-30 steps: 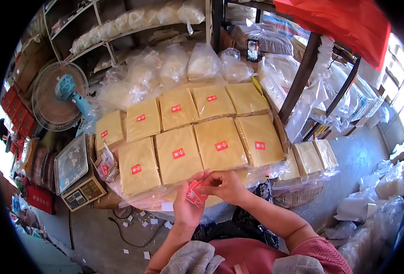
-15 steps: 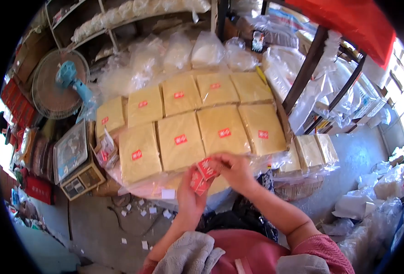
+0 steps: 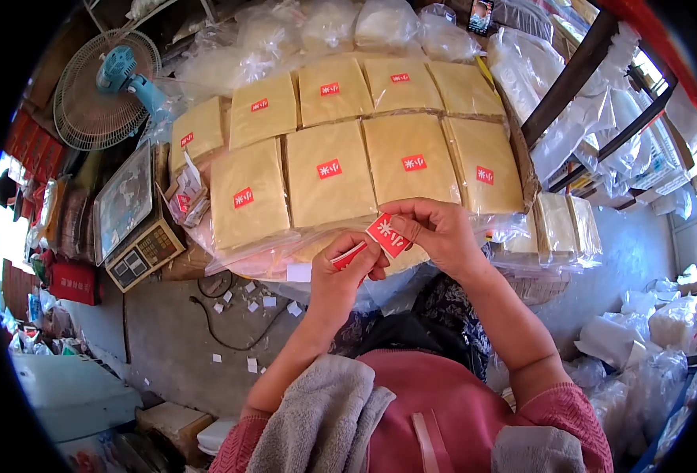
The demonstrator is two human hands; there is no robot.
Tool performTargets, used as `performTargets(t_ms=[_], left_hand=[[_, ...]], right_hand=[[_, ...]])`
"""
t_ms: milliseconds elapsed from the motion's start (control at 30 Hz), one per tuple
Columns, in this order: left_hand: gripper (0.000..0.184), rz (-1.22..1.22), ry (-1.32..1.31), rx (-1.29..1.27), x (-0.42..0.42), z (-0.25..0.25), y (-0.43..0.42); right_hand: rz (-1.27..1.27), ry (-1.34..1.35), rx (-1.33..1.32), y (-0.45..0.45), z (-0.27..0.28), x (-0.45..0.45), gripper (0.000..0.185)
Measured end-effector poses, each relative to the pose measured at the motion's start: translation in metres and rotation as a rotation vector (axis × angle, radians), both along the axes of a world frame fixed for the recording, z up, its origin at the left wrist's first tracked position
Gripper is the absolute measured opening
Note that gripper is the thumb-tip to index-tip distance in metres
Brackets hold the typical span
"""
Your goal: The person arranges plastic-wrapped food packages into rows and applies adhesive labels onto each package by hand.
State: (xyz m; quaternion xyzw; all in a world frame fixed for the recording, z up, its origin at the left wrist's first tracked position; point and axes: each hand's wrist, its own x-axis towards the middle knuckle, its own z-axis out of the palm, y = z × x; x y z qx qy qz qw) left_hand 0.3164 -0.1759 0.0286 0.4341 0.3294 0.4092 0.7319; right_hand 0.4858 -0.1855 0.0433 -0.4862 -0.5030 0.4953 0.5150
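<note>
In front of my chest, my right hand (image 3: 441, 234) pinches a red sticker (image 3: 388, 236) with white characters between thumb and fingers. My left hand (image 3: 346, 272) is closed around more red stickers (image 3: 349, 256), and its fingertips meet the lower left corner of the pinched one. Just beyond both hands lie two rows of flat, plastic-wrapped tan packs (image 3: 329, 189). Most of these bear a red sticker like the one in my right hand; the pack at the far right back (image 3: 467, 91) shows none.
A fan (image 3: 108, 87) stands at the left, with a scale (image 3: 128, 205) nearer me. A white paper piece (image 3: 299, 273) lies at the table's front edge. Paper scraps and a cable (image 3: 234, 347) are on the floor. Clear bags (image 3: 329, 27) line the back; a dark post (image 3: 569, 75) rises right.
My view has tilted downward. The red sticker is now stretched between both hands, held by my right fingers, and the stickers in my left hand have turned edge-on.
</note>
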Motion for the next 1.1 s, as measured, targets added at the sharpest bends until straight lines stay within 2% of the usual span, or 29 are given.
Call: performTargets(t_ms=[100,200,300,400,500,667,767,867,967,1100], left_hand=[[0.011,-0.033,0.055,0.048,-0.002,-0.001,0.000],[0.010,-0.007,0.128,0.088,-0.002,0.002,0.000],[0.011,0.054,0.218,0.143,0.003,0.003,-0.002],[0.011,0.089,0.308,0.221,0.007,0.000,-0.003],[0.011,0.093,0.387,0.317,0.011,-0.003,-0.001],[0.011,0.081,0.373,0.336,0.017,0.000,-0.001],[0.011,0.055,0.345,0.307,0.020,-0.002,0.002],[0.010,0.033,0.322,0.288,0.024,0.000,0.002],[0.009,0.081,0.270,0.221,0.025,-0.003,0.002],[0.013,0.206,0.242,0.124,0.021,-0.004,0.008]], right_hand=[[0.009,-0.046,-0.005,0.001,-0.004,0.001,0.020],[-0.144,-0.688,0.297,-0.004,0.007,-0.005,0.019],[-0.027,-0.697,0.397,-0.007,0.013,0.000,0.015],[-0.116,-0.676,0.540,-0.010,0.007,-0.006,0.010],[-0.103,-0.625,0.490,-0.011,0.005,-0.002,0.008],[0.012,-0.480,0.312,-0.010,0.005,0.010,0.011],[0.030,-0.447,0.197,-0.009,0.006,0.017,0.010],[-0.011,-0.275,0.163,-0.004,-0.012,0.022,0.010],[-0.042,-0.008,-0.068,0.002,-0.023,0.029,0.011],[-0.096,0.060,-0.104,0.027,-0.027,0.059,0.010]])
